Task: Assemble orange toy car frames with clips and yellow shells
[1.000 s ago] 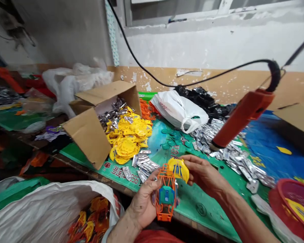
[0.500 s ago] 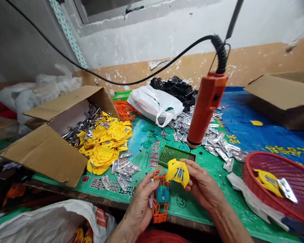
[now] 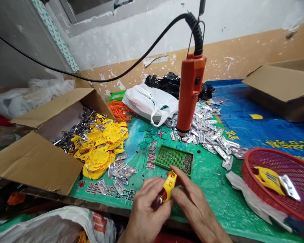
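- Your left hand (image 3: 148, 206) curls closed on the yellow cover (image 3: 170, 185), between your hands.
- Your right hand (image 3: 194, 202) bends at its side; whether it grips, I can't tell.
- Likely light, stiff, slick: hold the edges.

Faces a rough white plaster wall (image 3: 111, 37), changing lower down to a dull orange-tan painted band (image 3: 243, 50) — badly flaked to white in patches, and bearing a torn strip of pale paper (image 3: 157, 60). Turns at the left into a shadowed plain grey wall (image 3: 22, 27), beside a slanting strip patterned in white and teal (image 3: 57, 35). Opens near the upper left onto a dark-paned window (image 3: 91, 6), only partly in view. Continues below with a tabletop covered in glossy green printed plastic sheeting (image 3: 218, 192) and, at right, blue plastic sheeting (image 3: 233, 101). Lit unevenly — brighter on the plaster, dimmer leftward.
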Motion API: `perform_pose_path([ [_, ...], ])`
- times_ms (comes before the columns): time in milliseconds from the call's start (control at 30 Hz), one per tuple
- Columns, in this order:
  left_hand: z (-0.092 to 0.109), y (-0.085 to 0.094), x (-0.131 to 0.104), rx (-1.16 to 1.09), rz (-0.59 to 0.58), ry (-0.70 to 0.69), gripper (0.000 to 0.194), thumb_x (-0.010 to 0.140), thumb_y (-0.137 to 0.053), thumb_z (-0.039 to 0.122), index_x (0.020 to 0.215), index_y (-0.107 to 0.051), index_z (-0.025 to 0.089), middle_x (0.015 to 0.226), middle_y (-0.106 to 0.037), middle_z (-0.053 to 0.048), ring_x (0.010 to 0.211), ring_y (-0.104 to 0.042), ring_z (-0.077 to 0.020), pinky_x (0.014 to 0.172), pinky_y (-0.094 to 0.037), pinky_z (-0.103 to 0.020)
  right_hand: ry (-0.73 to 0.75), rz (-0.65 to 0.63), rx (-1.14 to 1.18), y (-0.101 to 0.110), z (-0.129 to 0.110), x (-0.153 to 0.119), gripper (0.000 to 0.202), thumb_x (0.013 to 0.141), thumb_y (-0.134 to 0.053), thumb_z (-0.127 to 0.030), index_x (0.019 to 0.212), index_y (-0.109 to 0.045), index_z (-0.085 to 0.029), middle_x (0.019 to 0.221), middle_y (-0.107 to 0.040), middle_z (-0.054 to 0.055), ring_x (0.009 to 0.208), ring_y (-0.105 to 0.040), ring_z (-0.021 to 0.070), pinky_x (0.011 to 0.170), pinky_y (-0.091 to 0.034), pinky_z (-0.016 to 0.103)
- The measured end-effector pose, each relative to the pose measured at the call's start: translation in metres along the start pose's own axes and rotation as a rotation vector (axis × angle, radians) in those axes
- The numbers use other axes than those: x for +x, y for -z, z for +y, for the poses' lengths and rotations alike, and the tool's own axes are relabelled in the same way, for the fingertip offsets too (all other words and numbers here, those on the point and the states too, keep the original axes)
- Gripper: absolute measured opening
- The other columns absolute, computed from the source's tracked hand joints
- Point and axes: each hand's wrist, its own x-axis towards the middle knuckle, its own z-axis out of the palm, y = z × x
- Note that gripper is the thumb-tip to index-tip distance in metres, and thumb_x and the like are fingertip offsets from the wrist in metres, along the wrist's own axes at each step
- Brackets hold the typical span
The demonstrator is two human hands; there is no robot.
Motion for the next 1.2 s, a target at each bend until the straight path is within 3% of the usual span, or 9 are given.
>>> perform_pose_path([
  [100,-0.002,0.007,-0.005,0.298,-0.066,-0.439,0.049,0.075,-0.064,0.007,0.120,-0.062,0.026,0.112,-0.069,-0.006,0.106,-0.057,-0.0256,0.099,-0.041,-0.043,-0.075,-0.123,0.126,-0.002,-0.001,-0.013,0.076,0.069,-0.074,-0.042,0.137,-0.043,-0.029,0.131,-0.057,0.006,0.119,-0.053,0.0267,0.100,-0.043,0.039],
  [200,-0.002,0.014,-0.010,0.493,-0.139,-0.598,0.056,0.074,-0.059,0.002,0.126,-0.055,0.020,0.115,-0.066,-0.010,0.110,-0.051,-0.0264,0.099,-0.042,-0.047,-0.114,-0.122,0.252,-0.003,0.004,-0.019,0.082,0.059,-0.083,-0.030,0.132,-0.048,-0.031,0.132,-0.057,0.005,0.119,-0.055,0.0252,0.099,-0.045,0.037],
  [400,0.005,0.020,-0.019,0.719,-0.177,-0.662,0.047,0.076,-0.049,0.000,0.119,-0.058,0.018,0.117,-0.062,-0.011,0.114,-0.043,-0.0297,0.089,-0.046,-0.048,-0.032,-0.159,0.503,0.003,0.017,-0.031,0.081,0.050,-0.088,-0.016,0.122,-0.057,-0.039,0.134,-0.056,0.001,0.111,-0.061,0.0225,0.083,-0.054,0.028],
  [667,-0.003,0.014,-0.028,0.746,-0.117,-0.672,0.047,0.079,-0.047,0.004,0.122,-0.057,0.021,0.126,-0.059,-0.009,0.122,-0.036,-0.0319,0.097,-0.034,-0.052,-0.060,-0.141,0.503,0.000,0.015,-0.037,0.085,0.040,-0.089,-0.008,0.115,-0.063,-0.038,0.126,-0.061,0.000,0.101,-0.065,0.0227,0.073,-0.056,0.026],
  [1033,-0.010,0.016,-0.034,0.761,-0.116,-0.688,0.046,0.081,-0.047,0.006,0.123,-0.057,0.020,0.126,-0.061,-0.008,0.123,-0.035,-0.0322,0.096,-0.033,-0.051,-0.045,-0.113,0.452,-0.005,0.017,-0.042,0.084,0.040,-0.090,-0.011,0.116,-0.063,-0.036,0.127,-0.061,0.002,0.105,-0.063,0.0237,0.082,-0.054,0.029],
  [1200,-0.012,0.018,-0.035,0.721,-0.120,-0.669,0.049,0.079,-0.046,0.002,0.124,-0.056,0.019,0.127,-0.061,-0.008,0.125,-0.036,-0.0320,0.097,-0.034,-0.052,-0.042,-0.132,0.406,-0.009,0.020,-0.043,0.082,0.047,-0.089,-0.015,0.119,-0.059,-0.040,0.132,-0.057,0.000,0.110,-0.061,0.0224,0.086,-0.052,0.030],
])
